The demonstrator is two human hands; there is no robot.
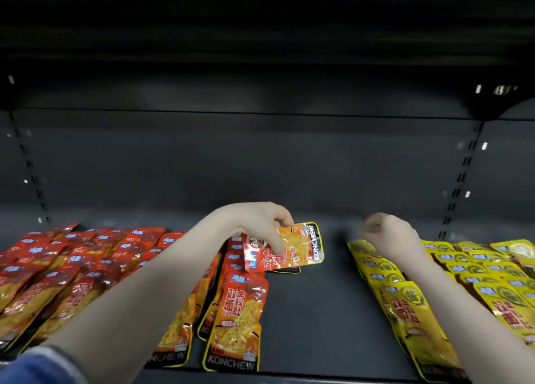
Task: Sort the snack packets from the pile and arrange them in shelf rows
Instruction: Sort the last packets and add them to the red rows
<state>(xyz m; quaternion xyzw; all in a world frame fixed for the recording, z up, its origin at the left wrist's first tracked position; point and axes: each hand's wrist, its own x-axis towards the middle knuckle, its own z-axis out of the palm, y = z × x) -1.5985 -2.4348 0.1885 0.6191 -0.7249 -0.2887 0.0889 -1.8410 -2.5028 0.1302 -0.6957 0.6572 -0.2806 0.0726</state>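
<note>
My left hand (260, 224) pinches a red-orange snack packet (301, 246) turned sideways, held just above the far end of a row of red-orange packets (237, 305) at the shelf's middle. More red packets (58, 270) lie in overlapping rows on the left. My right hand (390, 236) is blurred, its fingers curled with nothing in them, hovering over the far end of the yellow packet rows (474, 276) on the right.
The dark shelf board (312, 311) shows a bare strip between the red and yellow rows. A dark back panel (260, 166) and an upper shelf close the space above. Slotted uprights (460, 178) stand at both sides.
</note>
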